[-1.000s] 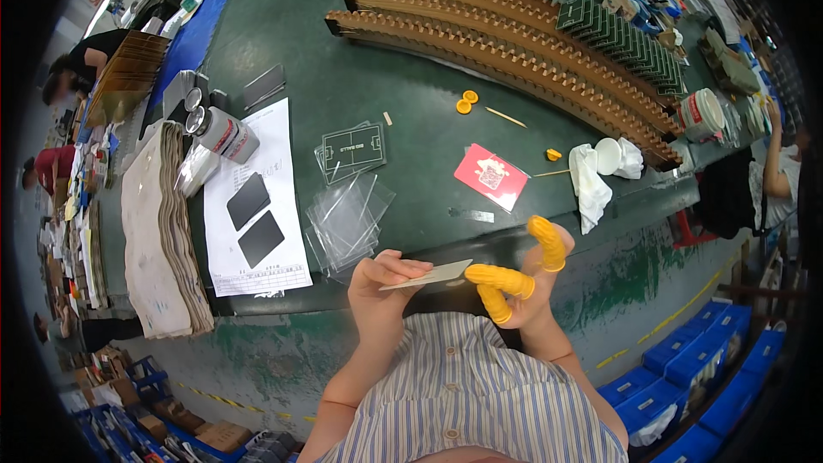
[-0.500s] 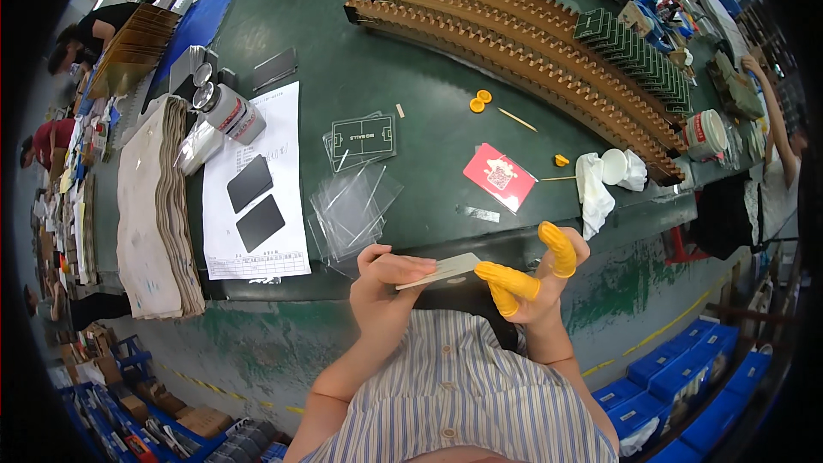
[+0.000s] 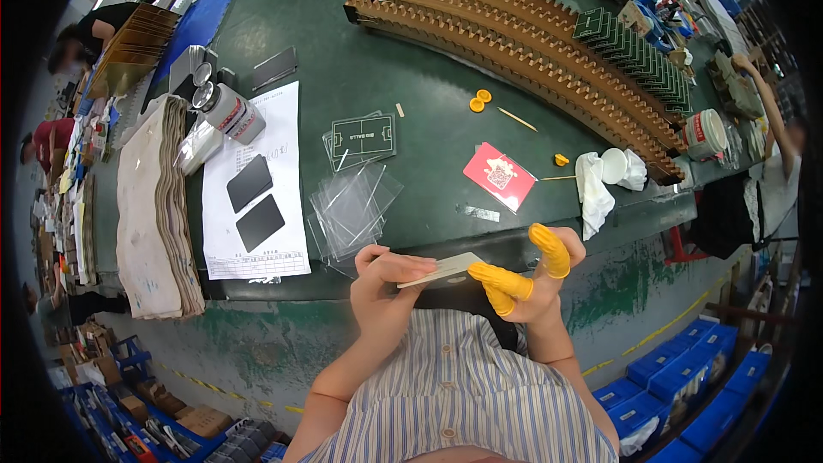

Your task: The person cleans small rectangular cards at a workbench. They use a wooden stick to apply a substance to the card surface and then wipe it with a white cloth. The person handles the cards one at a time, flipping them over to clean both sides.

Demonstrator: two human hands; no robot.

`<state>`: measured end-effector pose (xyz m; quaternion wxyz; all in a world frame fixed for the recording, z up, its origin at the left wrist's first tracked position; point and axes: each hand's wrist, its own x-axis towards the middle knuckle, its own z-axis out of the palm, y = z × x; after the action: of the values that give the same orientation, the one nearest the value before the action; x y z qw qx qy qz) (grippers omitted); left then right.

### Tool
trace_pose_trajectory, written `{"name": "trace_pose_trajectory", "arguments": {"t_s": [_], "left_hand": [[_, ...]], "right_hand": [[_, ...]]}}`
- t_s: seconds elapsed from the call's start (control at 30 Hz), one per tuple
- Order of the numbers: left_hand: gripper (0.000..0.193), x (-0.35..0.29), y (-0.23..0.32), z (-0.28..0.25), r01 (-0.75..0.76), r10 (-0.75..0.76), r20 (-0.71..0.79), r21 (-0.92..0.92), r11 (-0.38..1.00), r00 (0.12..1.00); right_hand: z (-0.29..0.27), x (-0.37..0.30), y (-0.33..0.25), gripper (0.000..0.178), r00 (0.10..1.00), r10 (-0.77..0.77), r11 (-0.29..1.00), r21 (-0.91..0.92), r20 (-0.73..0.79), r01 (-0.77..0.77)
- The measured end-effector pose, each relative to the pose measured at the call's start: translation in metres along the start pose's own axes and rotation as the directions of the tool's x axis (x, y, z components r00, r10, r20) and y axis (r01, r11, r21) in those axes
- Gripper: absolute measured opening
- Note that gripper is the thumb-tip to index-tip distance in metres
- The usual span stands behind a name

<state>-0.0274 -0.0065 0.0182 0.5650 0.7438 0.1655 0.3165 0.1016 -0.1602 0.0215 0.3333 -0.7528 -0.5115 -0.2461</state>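
I had the left hand (image 3: 381,283) clamped on a thin, cream-coloured rectangular card (image 3: 444,269), tilted at the near edge of the green-topped bench (image 3: 437,120). The right hand (image 3: 533,293), wearing yellow rubber finger covers (image 3: 500,279), met the card's right end in my line of sight; I could not tell whether its fingers pinched it. Beyond, I saw loose transparent plastic sheets (image 3: 353,213) and a red rectangular card (image 3: 500,175) lying on the bench.

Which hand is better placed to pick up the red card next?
Probably the right hand: it is nearer the red card, while the left hand, farther off, grips the pale card.
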Motion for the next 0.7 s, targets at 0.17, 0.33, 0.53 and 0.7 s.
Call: {"name": "trace_pose_trajectory", "arguments": {"t_s": [0.17, 0.33, 0.53, 0.7], "left_hand": [[0.021, 0.0003, 0.0000, -0.0001, 0.002, -0.002, 0.007, 0.001, 1.000, 1.000], [0.023, 0.0005, -0.0014, 0.0023, 0.059, -0.058, 0.016, -0.072, 0.996, 0.998], [0.023, 0.0022, -0.0002, 0.0048, 0.099, -0.097, 0.019, -0.132, 0.986, 0.995], [0.023, 0.0021, -0.0001, 0.0048, 0.114, -0.112, 0.019, -0.150, 0.982, 0.993]], "right_hand": [[0.0012, -0.0019, 0.0013, 0.019, 1.000, 0.004, 1.000, 0.017, -0.005, -0.004], [0.0012, -0.0035, 0.0033, 0.019, 0.999, 0.033, 0.999, 0.016, -0.026, -0.033], [-0.0019, 0.0019, 0.0022, 0.019, 0.999, 0.021, 1.000, -0.006, -0.025, -0.022], [0.0023, 0.0018, 0.0012, 0.022, 0.999, 0.010, 1.000, 0.022, -0.030, -0.009]]}}
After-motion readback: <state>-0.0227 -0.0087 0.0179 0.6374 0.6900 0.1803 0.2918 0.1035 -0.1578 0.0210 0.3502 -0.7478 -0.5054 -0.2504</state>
